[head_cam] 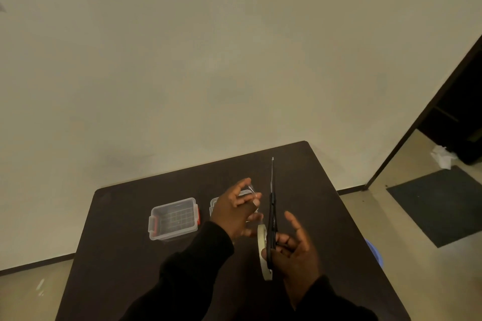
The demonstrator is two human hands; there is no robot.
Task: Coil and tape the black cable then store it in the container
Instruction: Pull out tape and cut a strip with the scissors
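Black cable: I cannot tell where it is. Right of the container (173, 219) on the bench (125, 255), the right hand (294, 247) clamps a tape roll (263, 250) and a slim black silver-tipped thing (272, 190); the left hand (234, 214) pinches a tape strip (251, 189).

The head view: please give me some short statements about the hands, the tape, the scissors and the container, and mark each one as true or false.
1. The right hand holds black scissors with the blades pointing away from the person. True.
2. The roll of tape lies flat on the table, far from both hands. False: it stands on edge at the right hand, beside the scissors.
3. The clear container with red latches stands open, without a lid on it. True.
4. The container is to the right of both hands. False: it is to the left of the left hand.
5. The left hand rests inside the container. False: it is raised, to the right of it.
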